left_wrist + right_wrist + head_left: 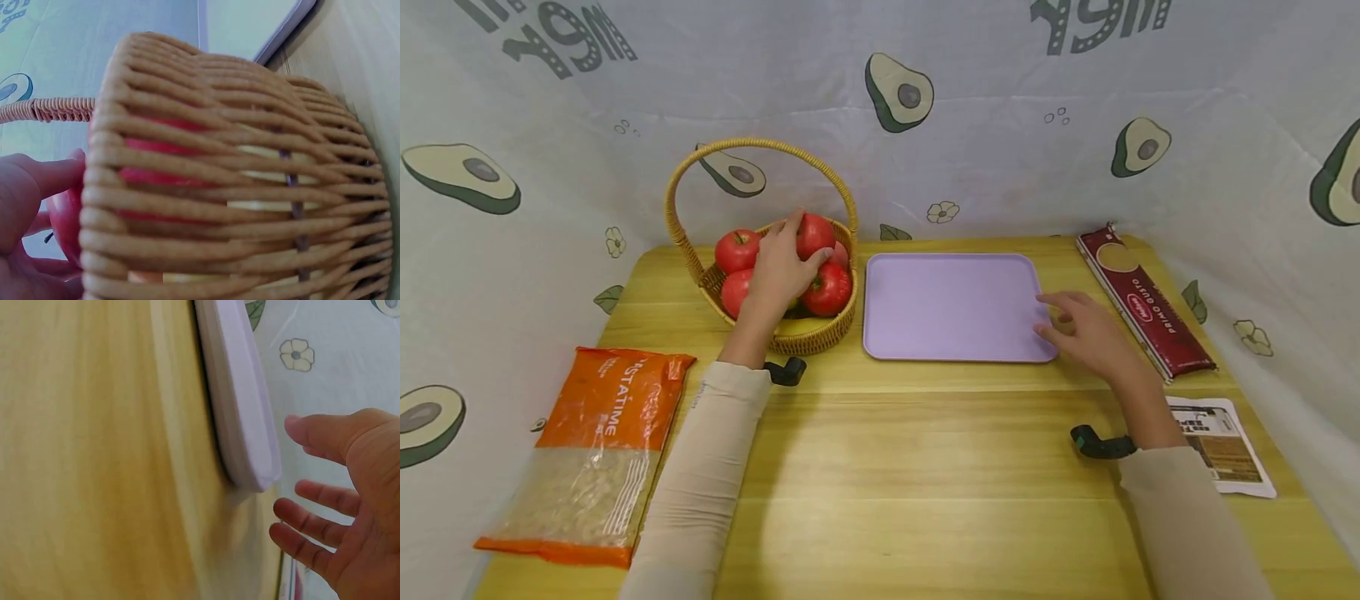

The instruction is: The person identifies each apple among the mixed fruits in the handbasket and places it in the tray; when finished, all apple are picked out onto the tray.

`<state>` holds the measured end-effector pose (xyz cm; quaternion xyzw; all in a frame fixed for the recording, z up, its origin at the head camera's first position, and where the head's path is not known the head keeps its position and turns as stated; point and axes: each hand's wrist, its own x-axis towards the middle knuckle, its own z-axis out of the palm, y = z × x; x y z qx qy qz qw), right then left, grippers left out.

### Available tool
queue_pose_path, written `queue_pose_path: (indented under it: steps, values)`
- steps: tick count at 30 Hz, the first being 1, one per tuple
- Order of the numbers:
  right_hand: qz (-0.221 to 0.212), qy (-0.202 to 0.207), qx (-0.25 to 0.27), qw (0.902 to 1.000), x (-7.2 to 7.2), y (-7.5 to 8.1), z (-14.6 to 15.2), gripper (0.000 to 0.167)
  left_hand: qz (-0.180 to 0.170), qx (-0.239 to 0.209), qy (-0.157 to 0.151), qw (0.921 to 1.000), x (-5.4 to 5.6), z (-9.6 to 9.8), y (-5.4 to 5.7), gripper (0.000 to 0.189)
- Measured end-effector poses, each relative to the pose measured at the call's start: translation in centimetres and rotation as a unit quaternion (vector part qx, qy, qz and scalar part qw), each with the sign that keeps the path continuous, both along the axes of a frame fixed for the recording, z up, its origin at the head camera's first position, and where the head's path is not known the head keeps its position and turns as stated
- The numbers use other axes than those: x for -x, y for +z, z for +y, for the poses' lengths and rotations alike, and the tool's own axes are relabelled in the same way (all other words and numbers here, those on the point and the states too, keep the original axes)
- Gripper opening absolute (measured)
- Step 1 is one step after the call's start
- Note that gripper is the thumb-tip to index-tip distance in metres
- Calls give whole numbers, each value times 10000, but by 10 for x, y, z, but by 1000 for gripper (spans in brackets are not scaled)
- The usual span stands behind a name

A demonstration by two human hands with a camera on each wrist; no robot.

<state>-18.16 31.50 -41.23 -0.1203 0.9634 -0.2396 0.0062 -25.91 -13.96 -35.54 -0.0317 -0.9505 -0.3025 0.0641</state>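
Observation:
Over a wicker basket (812,340) of red apples, my left hand (781,265) grips an apple (815,236) at the back, thumb on the near side and fingers over the top. From the left wrist, fingers (59,175) show around a red apple (65,219) at the basket's woven rim. Other apples, among them one at the front right (829,289), lie around that hand. My right hand (1090,332) hovers by the right edge of a lilac tray (951,308), its fingers spread and holding nothing. In the right wrist view a gap shows between the hand and the tray's corner.
An orange and clear bag (595,450) lies at the left of the wooden table (880,483). Along the right side are a dark red packet (1142,304) and a white and brown pouch (1225,446). The basket's tall handle (760,143) arches above the apples. Avocado-print cloth (985,167) hangs behind.

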Motion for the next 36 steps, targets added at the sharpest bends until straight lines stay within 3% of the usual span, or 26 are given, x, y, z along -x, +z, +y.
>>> queue_pose_path:
  steps: [9, 19, 27, 36]
  values:
    - [-188, -257, 429, 9986, -2, -17, 6, 53, 503, -417, 118, 9978, -5, -4, -4, 84]
    - [-62, -477, 1050, 9933, -2, -31, 4, 40, 1267, -671, 87, 9896, -15, -12, -8, 82]
    - [-84, -628, 1285, 9897, -2, -38, 6, 40, 1412, -952, 254, 9851, -26, -12, -5, 84]
    - [-29, -754, 1526, 9854, -3, -46, 8, 40, 1897, -1283, -156, 9733, -39, -11, -2, 76]
